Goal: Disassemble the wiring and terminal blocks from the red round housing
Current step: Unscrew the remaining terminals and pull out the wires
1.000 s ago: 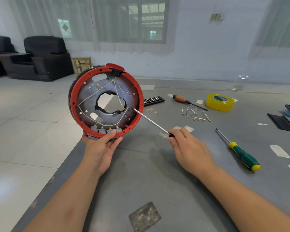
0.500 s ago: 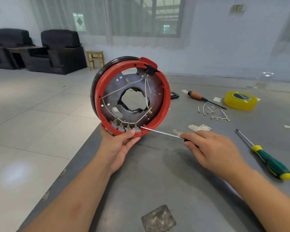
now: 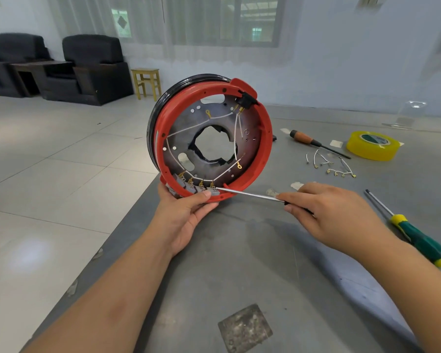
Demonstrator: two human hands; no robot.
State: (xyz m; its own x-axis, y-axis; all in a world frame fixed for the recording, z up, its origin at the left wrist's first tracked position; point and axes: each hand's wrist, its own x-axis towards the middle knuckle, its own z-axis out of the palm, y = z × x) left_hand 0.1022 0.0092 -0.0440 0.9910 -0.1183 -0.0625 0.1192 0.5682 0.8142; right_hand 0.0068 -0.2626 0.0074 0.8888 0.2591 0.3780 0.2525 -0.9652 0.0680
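My left hand [image 3: 186, 215] grips the bottom rim of the red round housing [image 3: 264, 138] and holds it upright above the table's left edge. Inside, white wires [image 3: 236, 133] with brass lugs run over a dark metal plate to several grey terminal blocks [image 3: 196, 186] at the bottom. My right hand [image 3: 334, 212] holds a thin screwdriver [image 3: 250, 193] almost level; its tip touches the rightmost terminal block. Its handle is hidden in my hand.
On the grey table [image 3: 239, 263] lie removed wire pieces [image 3: 329, 165], a brown-handled screwdriver [image 3: 313, 142], a yellow tape roll [image 3: 372, 145] and a green-and-yellow screwdriver [image 3: 415, 235]. A clear plastic piece [image 3: 410, 114] stands at the back. Tiled floor drops off to the left.
The screwdriver tip dropped from the housing's right inner rim to the bottom terminal blocks. The housing turned slightly, and my head shifted left.
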